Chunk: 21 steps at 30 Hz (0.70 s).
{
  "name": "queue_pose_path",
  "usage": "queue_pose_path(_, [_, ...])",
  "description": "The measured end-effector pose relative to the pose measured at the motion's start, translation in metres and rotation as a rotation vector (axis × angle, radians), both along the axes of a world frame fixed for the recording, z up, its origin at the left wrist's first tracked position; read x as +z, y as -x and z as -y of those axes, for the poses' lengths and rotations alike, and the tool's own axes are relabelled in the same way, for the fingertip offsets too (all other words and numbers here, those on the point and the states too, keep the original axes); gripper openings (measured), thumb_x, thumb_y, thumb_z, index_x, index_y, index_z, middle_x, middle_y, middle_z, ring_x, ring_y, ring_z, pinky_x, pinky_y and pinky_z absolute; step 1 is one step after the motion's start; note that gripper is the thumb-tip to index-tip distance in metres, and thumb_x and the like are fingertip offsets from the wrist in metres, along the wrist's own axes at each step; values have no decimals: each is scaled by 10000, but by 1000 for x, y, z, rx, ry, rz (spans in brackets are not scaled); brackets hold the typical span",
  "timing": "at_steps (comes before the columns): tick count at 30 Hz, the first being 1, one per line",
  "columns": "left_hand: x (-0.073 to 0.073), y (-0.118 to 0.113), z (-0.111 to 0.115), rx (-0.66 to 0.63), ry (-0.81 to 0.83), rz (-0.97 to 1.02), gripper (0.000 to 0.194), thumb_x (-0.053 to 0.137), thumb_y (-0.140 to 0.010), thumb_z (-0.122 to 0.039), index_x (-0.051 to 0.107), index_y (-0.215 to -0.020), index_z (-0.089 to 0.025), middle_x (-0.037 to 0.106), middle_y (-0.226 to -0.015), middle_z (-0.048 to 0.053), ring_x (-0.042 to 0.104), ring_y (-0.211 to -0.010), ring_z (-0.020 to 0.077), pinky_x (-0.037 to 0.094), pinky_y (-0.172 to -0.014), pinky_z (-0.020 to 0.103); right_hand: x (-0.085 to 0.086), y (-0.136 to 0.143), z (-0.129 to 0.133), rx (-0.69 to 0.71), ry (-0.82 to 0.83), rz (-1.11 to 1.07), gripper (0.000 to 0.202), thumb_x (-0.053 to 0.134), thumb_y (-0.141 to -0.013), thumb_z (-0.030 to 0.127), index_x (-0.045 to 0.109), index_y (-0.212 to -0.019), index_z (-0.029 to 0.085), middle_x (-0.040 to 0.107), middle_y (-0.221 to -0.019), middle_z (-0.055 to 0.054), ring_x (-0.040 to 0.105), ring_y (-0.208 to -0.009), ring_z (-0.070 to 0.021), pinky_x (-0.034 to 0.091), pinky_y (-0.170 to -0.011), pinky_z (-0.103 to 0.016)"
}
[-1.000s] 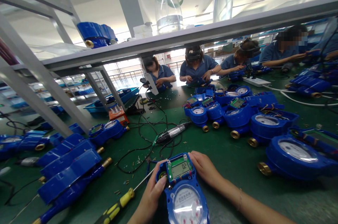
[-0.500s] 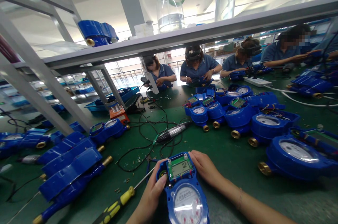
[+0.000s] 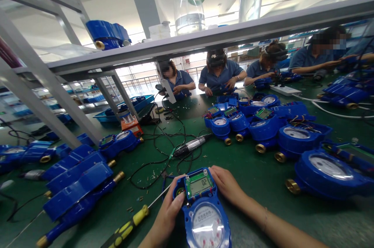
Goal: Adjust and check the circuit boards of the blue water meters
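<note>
A blue water meter [image 3: 208, 222] lies at the front centre, its round dial towards me. Above the dial, a small display [image 3: 200, 186] on a green circuit board reads about 0.2. My left hand [image 3: 171, 205] is closed on the meter's left side, thumb on top near the board. From the other side my right hand [image 3: 224, 183] grips the upper right edge; some of its fingers are hidden behind the meter. Left of my left hand lies a yellow and black screwdriver [image 3: 128, 226], its shaft tip hidden by that hand.
Several open blue meters [image 3: 264, 127] stand in rows on the right. More meters [image 3: 78, 189] lie on the left. An electric screwdriver [image 3: 189, 146] with tangled cable rests mid-table among small screws. A shelf [image 3: 163, 47] crosses overhead. Co-workers [image 3: 220, 71] sit opposite.
</note>
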<state>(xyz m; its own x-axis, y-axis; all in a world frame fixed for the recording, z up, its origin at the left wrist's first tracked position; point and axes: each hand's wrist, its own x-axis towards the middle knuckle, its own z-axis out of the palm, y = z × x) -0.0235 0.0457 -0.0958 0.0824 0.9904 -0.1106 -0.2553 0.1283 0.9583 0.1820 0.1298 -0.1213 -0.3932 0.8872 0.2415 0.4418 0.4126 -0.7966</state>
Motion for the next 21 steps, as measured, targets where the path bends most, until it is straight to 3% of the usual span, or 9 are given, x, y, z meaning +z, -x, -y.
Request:
queue_pose_path(8, [0, 6, -3, -55, -72, -119, 551, 601, -835, -531, 510, -1281, -222, 617, -1315, 119, 547, -1243, 354, 404, -1082, 478, -2, -1, -1, 15, 2, 12, 553, 213, -1023, 534, 510, -699, 198, 600, -748, -60, 564, -703, -186, 435, -671, -283])
queue_pose_path(21, [0, 9, -4, -81, -91, -115, 490, 590, -868, -476, 499, -1286, -237, 622, -1289, 82, 580, -1171, 314, 438, -1011, 403, -3, -1, -3, 30, 18, 39, 430, 281, -1029, 387, 479, -694, 206, 563, -731, -33, 534, -702, -168, 404, -676, -265])
